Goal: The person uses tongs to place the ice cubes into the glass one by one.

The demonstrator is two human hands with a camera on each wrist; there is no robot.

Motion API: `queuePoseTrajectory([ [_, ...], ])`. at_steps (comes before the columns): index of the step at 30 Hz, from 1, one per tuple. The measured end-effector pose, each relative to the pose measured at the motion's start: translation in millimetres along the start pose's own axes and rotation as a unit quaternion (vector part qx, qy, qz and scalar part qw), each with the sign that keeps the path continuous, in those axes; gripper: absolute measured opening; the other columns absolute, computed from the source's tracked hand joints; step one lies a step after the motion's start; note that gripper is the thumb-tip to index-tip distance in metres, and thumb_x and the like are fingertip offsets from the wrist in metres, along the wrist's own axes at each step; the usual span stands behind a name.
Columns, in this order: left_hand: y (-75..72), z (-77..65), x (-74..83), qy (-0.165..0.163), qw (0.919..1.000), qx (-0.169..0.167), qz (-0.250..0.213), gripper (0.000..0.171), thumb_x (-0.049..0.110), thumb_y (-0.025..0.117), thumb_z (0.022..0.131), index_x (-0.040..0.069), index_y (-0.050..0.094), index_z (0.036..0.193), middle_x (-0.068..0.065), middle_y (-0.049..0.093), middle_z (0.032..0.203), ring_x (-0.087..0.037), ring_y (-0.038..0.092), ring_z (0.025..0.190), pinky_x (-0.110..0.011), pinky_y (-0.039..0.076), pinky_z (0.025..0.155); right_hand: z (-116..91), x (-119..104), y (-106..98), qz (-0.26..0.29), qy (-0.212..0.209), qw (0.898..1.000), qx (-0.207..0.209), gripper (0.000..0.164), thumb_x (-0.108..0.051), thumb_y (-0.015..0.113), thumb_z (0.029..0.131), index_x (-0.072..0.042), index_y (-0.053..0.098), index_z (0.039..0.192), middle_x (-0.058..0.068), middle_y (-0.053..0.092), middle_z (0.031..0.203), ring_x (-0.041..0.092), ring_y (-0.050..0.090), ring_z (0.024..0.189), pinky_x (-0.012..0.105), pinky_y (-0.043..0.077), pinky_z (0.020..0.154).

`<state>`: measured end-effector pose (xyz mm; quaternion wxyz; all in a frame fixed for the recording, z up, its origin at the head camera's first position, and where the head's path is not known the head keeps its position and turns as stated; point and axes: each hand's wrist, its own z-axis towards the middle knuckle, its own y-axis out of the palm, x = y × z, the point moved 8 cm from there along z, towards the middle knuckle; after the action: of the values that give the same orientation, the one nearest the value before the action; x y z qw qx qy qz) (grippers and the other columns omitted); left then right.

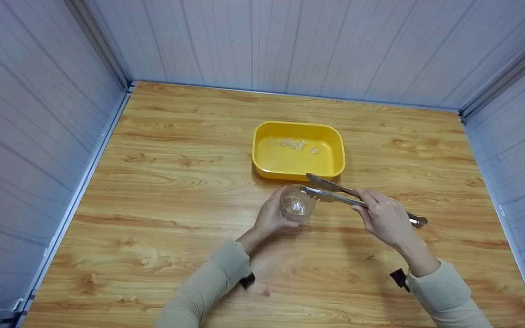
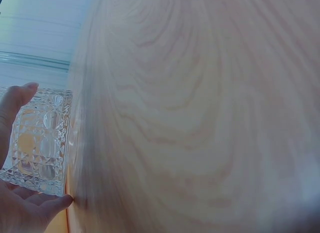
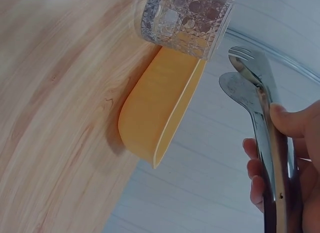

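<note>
My left hand (image 1: 270,215) grips a clear drinking glass (image 1: 300,217) with a cut pattern on its sides, its mouth towards the head camera. Something shiny and clear shows in the bottom of the glass. In the left wrist view, thumb and fingers wrap the patterned glass (image 2: 50,143) from two sides. My right hand (image 1: 384,219) holds metal serving tongs (image 1: 337,197), one tip fork-shaped and the other rounded. Their tips stand apart with nothing between them, one overlapping the glass rim and the other at the yellow basin's near edge in the head view.
Just beyond the glass stands a yellow plastic basin (image 1: 285,174), with several small clear ice-like pieces (image 1: 293,144) on its floor. Everything is on a wood-grain table (image 1: 176,182). Pale panel walls (image 1: 244,45) enclose the back and both sides.
</note>
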<state>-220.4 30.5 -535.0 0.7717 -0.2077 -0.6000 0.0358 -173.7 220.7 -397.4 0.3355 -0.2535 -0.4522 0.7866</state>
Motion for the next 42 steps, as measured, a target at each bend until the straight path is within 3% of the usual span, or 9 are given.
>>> queuePoseTrajectory([
  [9,-0.6,-1.5,-1.2,-0.012,0.9999,0.004,-0.001,0.094,0.019,0.085,0.047,0.009,0.039,0.128,-0.004,0.048,0.124,-0.016,0.043,0.115,-0.029,0.032,0.099,6.1,7.7,3.0,0.008,0.029,1.0,-0.003,0.038,-0.012,0.069,0.075,0.002,0.055,0.107,0.013,0.058,0.08,0.021,0.051,0.055,0.034,0.045,0.045],
  [21,-0.8,-2.3,0.0,-0.017,0.9996,-0.006,0.021,0.095,0.025,0.084,0.052,0.004,0.035,0.131,-0.007,0.045,0.128,-0.019,0.041,0.117,-0.031,0.032,0.099,11.5,21.2,7.0,0.022,0.06,0.998,0.002,0.044,-0.015,0.069,0.076,0.001,0.053,0.114,0.015,0.058,0.09,0.029,0.056,0.069,0.04,0.048,0.053],
  [42,-2.2,-3.0,-1.6,-0.01,0.9999,0.007,0.0,0.095,0.018,0.085,0.048,0.006,0.038,0.13,-0.007,0.047,0.126,-0.018,0.043,0.115,-0.03,0.031,0.099,27.2,54.5,32.0,0.037,0.169,0.985,-0.013,0.043,-0.021,0.063,0.082,0.004,0.052,0.115,0.023,0.056,0.098,0.034,0.056,0.073,0.046,0.048,0.053],
])
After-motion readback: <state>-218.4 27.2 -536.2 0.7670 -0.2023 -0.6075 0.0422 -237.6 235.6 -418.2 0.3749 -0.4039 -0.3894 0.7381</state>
